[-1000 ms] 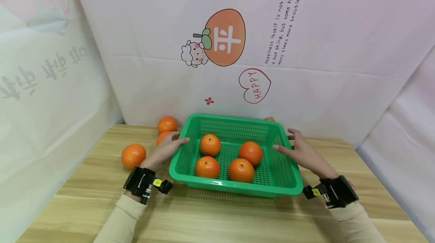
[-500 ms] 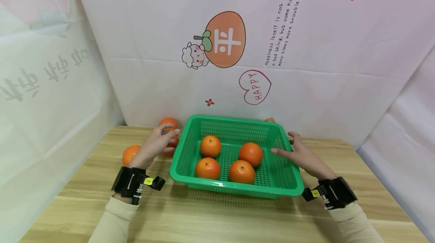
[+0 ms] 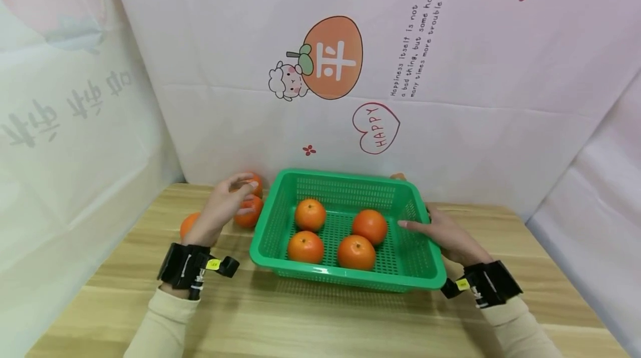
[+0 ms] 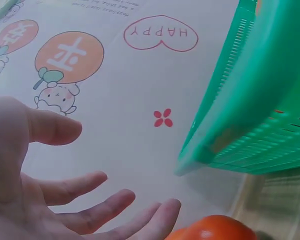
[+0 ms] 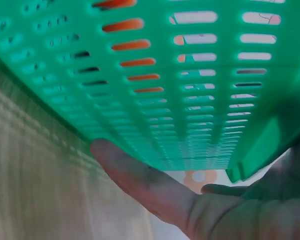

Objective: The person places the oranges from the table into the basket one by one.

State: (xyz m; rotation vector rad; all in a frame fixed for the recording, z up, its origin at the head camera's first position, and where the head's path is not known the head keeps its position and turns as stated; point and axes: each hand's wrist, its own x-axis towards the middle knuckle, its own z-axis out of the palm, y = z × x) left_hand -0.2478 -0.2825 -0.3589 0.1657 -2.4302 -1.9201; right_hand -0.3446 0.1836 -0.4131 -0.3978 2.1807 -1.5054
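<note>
A green plastic basket (image 3: pixel 320 272) with slotted walls stands on the table and holds several oranges (image 3: pixel 356 253). My right hand (image 3: pixel 449 235) holds its right rim, thumb inside and fingers outside. In the right wrist view one finger (image 5: pixel 145 182) reaches along the lower edge of the basket wall. To the basket's left, my left hand (image 3: pixel 220 210) hovers with spread, slightly bent fingers beside an orange (image 3: pixel 248 213). Another orange (image 3: pixel 256 182) behind it is partly covered by the fingers. The left wrist view shows the palm (image 4: pixel 20 210) holding nothing, with an orange (image 4: pixel 222 229) below the fingertips.
A third loose orange (image 3: pixel 188 224) lies left of the left wrist, partly hidden by it. The wooden table (image 3: pixel 320 324) ends at a white printed cloth (image 3: pixel 225 124) behind the basket. More white cloth (image 3: pixel 85 180) hangs at the left side.
My left hand has left the basket's left rim and moved left to the loose oranges. The fingers of my right hand have come in closer against the basket's right side.
</note>
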